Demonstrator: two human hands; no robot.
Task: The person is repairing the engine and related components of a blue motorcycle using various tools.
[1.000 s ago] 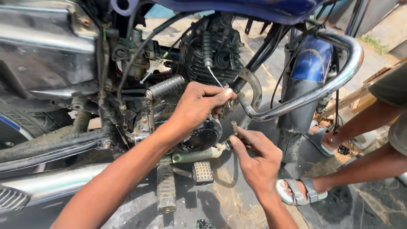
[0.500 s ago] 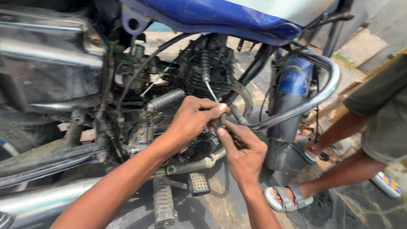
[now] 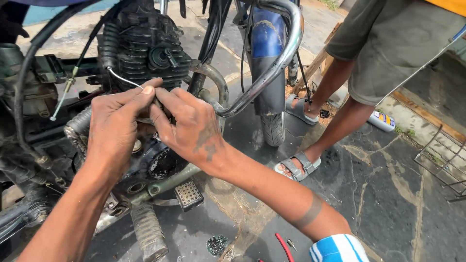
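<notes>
My left hand (image 3: 116, 128) and my right hand (image 3: 187, 126) are pressed together against the side of a motorcycle engine (image 3: 145, 53). The fingertips of both pinch a thin steel cable (image 3: 124, 79) that curves out from the black finned cylinder. What lies under the fingers is hidden. The round dark engine cover (image 3: 158, 165) sits just below my hands. A chrome crash bar (image 3: 272, 73) curves past my right hand on its far side.
Another person stands at the right in grey shorts, sandalled foot (image 3: 297, 166) beside the front tyre (image 3: 273, 127). A footpeg (image 3: 188, 195) and rubber kick lever (image 3: 148, 232) hang below. Red-handled tool (image 3: 284, 242), a small bottle (image 3: 382, 121) and a wire rack (image 3: 444, 157) lie on the oily pavement.
My right hand has risen from below the engine and joined the left hand at the cable. The view has moved closer and swung to the right.
</notes>
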